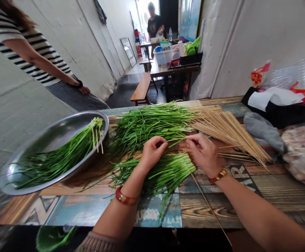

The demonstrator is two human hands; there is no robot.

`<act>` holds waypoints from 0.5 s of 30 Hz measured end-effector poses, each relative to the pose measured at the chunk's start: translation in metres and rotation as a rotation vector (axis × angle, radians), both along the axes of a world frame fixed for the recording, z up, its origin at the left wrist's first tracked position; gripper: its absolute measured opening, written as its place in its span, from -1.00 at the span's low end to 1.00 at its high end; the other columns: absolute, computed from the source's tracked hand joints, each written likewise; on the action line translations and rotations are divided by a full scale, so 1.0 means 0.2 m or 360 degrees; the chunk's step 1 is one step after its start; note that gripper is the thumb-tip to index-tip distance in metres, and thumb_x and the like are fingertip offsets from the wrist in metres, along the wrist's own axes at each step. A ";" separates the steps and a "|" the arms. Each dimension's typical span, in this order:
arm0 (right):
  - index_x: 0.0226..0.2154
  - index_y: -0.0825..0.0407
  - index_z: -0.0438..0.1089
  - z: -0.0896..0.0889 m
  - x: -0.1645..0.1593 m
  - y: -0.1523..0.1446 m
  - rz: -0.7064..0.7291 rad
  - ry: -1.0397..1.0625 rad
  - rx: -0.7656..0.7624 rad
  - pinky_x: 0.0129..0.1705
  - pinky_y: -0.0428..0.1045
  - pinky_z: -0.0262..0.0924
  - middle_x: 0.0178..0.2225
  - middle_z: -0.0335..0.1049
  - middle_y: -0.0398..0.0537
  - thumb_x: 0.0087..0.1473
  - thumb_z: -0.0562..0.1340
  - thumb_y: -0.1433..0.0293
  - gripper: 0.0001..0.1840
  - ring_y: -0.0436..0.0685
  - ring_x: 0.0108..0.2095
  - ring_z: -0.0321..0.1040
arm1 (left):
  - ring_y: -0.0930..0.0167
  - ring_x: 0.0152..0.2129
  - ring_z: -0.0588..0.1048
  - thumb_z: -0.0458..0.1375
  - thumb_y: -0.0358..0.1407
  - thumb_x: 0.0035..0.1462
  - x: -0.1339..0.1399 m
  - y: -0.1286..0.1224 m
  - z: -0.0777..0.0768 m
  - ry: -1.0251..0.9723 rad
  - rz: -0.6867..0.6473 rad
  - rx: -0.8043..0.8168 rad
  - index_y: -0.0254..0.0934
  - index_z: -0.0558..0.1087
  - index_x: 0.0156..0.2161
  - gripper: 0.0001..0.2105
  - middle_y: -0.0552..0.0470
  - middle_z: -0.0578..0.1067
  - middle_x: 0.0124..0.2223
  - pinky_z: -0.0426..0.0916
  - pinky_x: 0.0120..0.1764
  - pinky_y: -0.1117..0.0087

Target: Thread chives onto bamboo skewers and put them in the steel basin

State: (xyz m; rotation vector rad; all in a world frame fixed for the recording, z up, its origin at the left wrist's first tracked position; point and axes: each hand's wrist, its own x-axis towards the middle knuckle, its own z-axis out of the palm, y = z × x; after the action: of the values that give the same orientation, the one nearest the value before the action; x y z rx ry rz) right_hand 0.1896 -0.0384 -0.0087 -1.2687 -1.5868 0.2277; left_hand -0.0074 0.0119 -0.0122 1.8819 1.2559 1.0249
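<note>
My right hand pinches the pale end of a garlic chive stalk between thumb and fingertips, at the edge of a large loose pile of garlic chives. To its left, my left hand has thumb and index finger pressed together; what lies between them is too small to make out. Below both hands lies a flat row of garlic chives, pale ends to the right. A bamboo skewer sticks out from that row toward the table's front edge.
A metal basin at left holds skewered chives. Bamboo skewers lie fanned out at right, beside plastic bags. A person in a striped top stands at left. Farther back are a bench, a cluttered table and another person.
</note>
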 end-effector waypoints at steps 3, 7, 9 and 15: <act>-0.26 -0.04 0.39 0.06 0.01 -0.07 -0.0043 0.0165 -0.0019 -0.22 0.07 0.31 -0.37 0.49 -0.06 0.19 0.13 0.33 -0.87 0.12 -0.35 0.44 | 0.47 -0.47 0.39 0.16 -0.36 0.04 -0.01 0.00 0.01 0.0136 0.0065 0.0192 -0.30 0.44 -0.43 -0.93 0.06 0.44 -0.43 0.26 -0.36 0.47; -0.25 -0.03 0.33 0.09 0.01 -0.10 -0.0018 0.0698 0.0013 -0.29 0.06 0.34 -0.41 0.45 -0.09 0.20 0.14 0.25 -0.85 0.09 -0.41 0.43 | 0.47 -0.47 0.38 0.13 -0.35 0.08 -0.01 0.00 0.03 0.0116 0.0180 0.0237 -0.30 0.43 -0.44 -0.90 0.06 0.43 -0.43 0.27 -0.35 0.46; -0.26 -0.04 0.29 0.11 0.01 -0.09 0.0041 0.0974 0.0068 -0.34 0.02 0.34 -0.40 0.44 -0.09 0.21 0.13 0.23 -0.84 0.07 -0.42 0.42 | 0.44 -0.41 0.42 0.12 -0.34 0.09 -0.02 0.01 0.02 0.0073 0.0226 0.0226 -0.30 0.43 -0.43 -0.89 0.02 0.46 -0.39 0.31 -0.30 0.43; -0.27 -0.09 0.20 0.17 0.10 -0.03 0.0137 0.1350 0.0025 -0.34 -0.01 0.30 -0.30 0.45 -0.08 0.21 0.09 0.24 -0.90 0.05 -0.36 0.42 | 0.35 -0.08 0.46 0.12 -0.37 0.08 -0.05 0.05 -0.03 -0.0183 0.0141 0.0035 -0.26 0.45 -0.04 -0.70 -0.13 0.44 0.06 0.35 -0.02 0.29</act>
State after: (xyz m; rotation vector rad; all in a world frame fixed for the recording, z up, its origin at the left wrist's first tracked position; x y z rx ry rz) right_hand 0.2098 -0.0441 0.0261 -0.8995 -0.8997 0.7024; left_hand -0.0165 0.0217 -0.0175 1.7702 1.2751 1.1808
